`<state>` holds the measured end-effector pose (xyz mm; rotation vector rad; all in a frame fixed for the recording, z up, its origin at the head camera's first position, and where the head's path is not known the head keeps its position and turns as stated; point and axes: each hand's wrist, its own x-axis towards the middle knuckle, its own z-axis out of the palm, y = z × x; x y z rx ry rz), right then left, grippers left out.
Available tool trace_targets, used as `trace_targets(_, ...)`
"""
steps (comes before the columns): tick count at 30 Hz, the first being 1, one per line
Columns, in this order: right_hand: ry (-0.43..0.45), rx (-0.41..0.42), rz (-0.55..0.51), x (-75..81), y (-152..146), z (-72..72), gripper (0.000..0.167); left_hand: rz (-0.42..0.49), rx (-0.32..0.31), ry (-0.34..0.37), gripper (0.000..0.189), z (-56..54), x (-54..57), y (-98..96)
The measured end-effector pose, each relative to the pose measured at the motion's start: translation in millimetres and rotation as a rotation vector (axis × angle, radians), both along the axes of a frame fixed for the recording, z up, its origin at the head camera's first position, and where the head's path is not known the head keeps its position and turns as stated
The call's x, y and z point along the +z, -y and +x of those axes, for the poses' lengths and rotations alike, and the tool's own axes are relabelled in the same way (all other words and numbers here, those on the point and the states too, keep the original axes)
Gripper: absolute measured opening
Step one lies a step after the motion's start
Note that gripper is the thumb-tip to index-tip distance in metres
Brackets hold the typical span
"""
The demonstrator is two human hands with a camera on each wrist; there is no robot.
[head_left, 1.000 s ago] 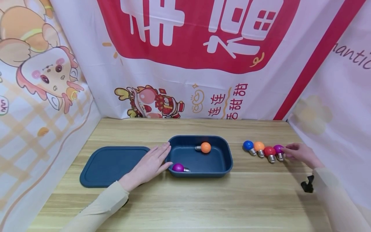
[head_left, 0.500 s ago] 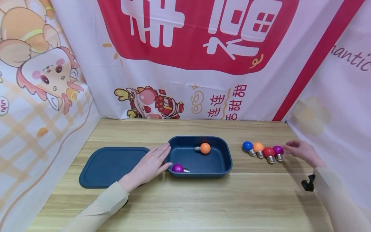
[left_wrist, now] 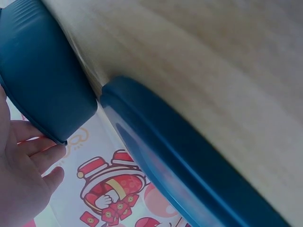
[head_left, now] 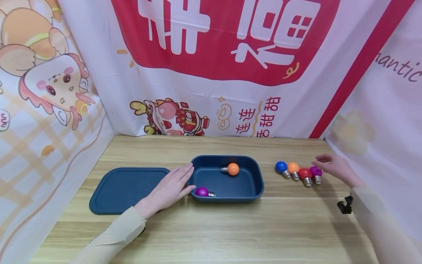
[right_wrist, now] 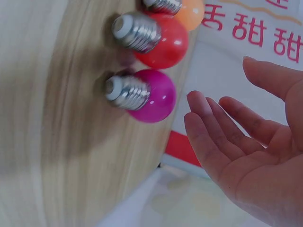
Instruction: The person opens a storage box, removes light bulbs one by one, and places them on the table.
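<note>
While the left hand (head_left: 169, 187) rests its fingers on the left rim of a dark-blue, rounded rectangular box (head_left: 227, 200), its forearm slants in from the lower left, in a cream sleeve (head_left: 115, 231). Fingers: extended, near one another; thumb spread toward the box's near-left corner. Right hand (head_left: 334, 168): raised just beyond the purple round bulb with silver screw base (head_left: 315, 171), apart from it in the right wrist view; fingers gently bent, a wide gap to the thumb, holding nothing; forearm from the lower right.

Bulbs on the pale wood-grain table (head_left: 224, 231), right of the box, a close row from left: blue (head_left: 281, 167), orange (head_left: 293, 168), red (head_left: 304, 173), then the purple one. Inside the box: an orange bulb (head_left: 233, 169) toward the far wall; a second purple bulb (head_left: 202, 191) at the near-left corner. Left of the box: a flat dark-blue panel with rounded corners (head_left: 128, 190), partly under the left arm.
</note>
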<state>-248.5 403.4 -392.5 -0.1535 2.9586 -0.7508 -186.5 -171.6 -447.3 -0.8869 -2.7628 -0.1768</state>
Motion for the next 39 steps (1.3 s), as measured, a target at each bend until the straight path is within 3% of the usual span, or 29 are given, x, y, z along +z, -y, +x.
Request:
trace_targets(8,-0.037,0.049,-0.017,5.6,20,-4.4,0.058,-0.003,-0.005,-0.002,0.067,-0.3,-0.4,-0.3)
trace_targets(16,-0.026,0.106,0.032,12.0,45,-6.5,0.058,0.007,-0.004,0.009,0.067,1.2,1.3,-0.8)
trace_targets(26,-0.037,0.165,-0.028,22.7,77,-4.6,0.048,0.006,0.0,0.005,0.068,1.2,1.4,-0.8)
trace_targets(39,-0.019,0.215,0.006,35.7,122,-3.7,0.051,-0.007,-0.001,-0.008,0.067,0.0,-0.2,-0.2)
